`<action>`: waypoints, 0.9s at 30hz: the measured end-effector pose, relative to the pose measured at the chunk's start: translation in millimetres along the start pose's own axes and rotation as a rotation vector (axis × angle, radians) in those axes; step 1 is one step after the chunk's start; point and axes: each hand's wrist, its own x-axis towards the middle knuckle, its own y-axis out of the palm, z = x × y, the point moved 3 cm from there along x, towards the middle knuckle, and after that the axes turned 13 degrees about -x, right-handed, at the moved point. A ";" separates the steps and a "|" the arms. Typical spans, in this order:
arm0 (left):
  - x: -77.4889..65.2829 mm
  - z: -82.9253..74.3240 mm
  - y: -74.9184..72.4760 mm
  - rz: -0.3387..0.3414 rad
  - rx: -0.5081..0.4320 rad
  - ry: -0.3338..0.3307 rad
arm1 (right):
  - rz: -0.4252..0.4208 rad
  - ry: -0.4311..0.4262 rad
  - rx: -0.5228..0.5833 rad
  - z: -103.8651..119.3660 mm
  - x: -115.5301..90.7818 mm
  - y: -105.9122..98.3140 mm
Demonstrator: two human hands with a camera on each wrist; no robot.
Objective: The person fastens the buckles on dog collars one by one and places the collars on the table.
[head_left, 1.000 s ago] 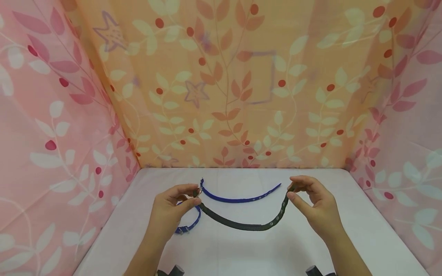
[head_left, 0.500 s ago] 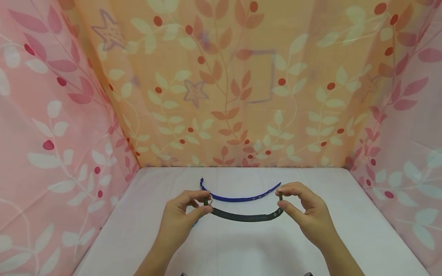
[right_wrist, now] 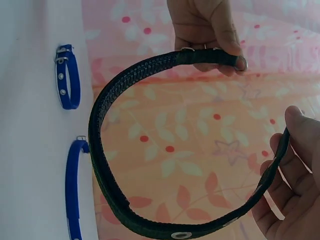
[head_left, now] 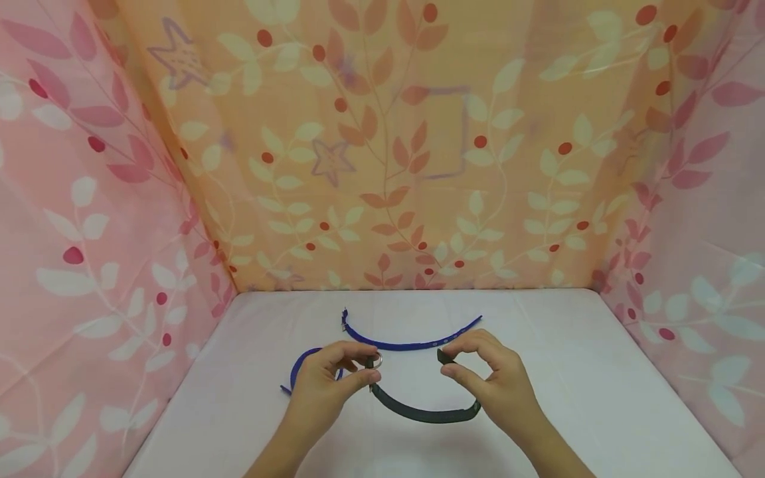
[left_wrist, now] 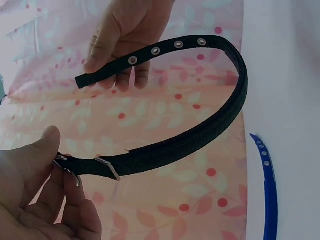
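Note:
A dark green pet collar [head_left: 424,416] hangs in a curve between both hands, above the white table. My left hand [head_left: 323,388] pinches its buckle end, where a metal ring [head_left: 378,360] sticks out by the fingertips. The buckle [left_wrist: 70,170] and a metal keeper [left_wrist: 108,168] show in the left wrist view. My right hand [head_left: 499,382] pinches the strap near its plain tip [left_wrist: 85,81], thumb against several metal eyelets' end of the strap. The two ends are apart, facing each other.
Behind the hands, a blue collar [head_left: 394,346] lies unbuckled in a shallow curve on the white table [head_left: 597,411]. Another blue collar [right_wrist: 74,85], buckled into a loop, lies at left, partly hidden by my left hand. Patterned cloth walls [head_left: 382,166] stand at the back and sides.
Both hands have come closer together, the right one moving left and down, the left one moving right. The green collar now bends more tightly, its tip turned toward the buckle end.

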 end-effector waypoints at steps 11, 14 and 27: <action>-2.8 1.2 11.3 0.082 -0.090 0.074 | 0.012 -0.126 0.020 9.6 -4.8 19.6; -5.2 0.5 13.7 0.103 -0.075 0.109 | 0.009 -0.166 0.030 12.2 -7.3 24.4; -8.3 0.7 23.6 0.144 -0.091 0.205 | -0.047 -0.334 0.050 25.0 -9.0 32.0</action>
